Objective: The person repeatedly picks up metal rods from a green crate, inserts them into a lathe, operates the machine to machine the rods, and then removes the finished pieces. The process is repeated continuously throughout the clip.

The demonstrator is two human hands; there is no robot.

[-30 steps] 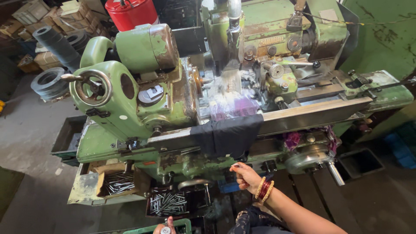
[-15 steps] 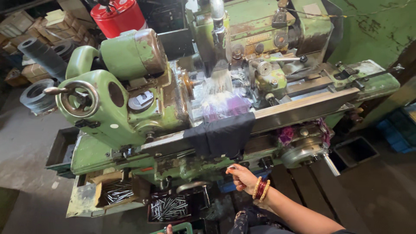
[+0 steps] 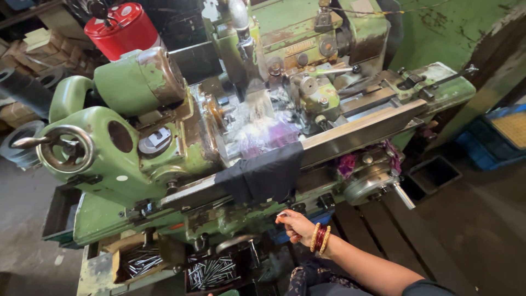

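A big green machine [image 3: 164, 181] fills the frame. A black cloth [image 3: 263, 175] hangs at its centre. Lower centre, our right hand [image 3: 296, 226] reaches just below the cloth, fingers curled; whether the grip holds anything, we cannot tell. Trays of metal pins [image 3: 211, 271] sit lower left.

Soft, even light from above, glare on the wet metal, dark shadowed corners, mild wide-angle bending at edges.

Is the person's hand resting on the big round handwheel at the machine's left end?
No, the right hand reaches under the machine's front, far from the handwheel, which nothing touches.
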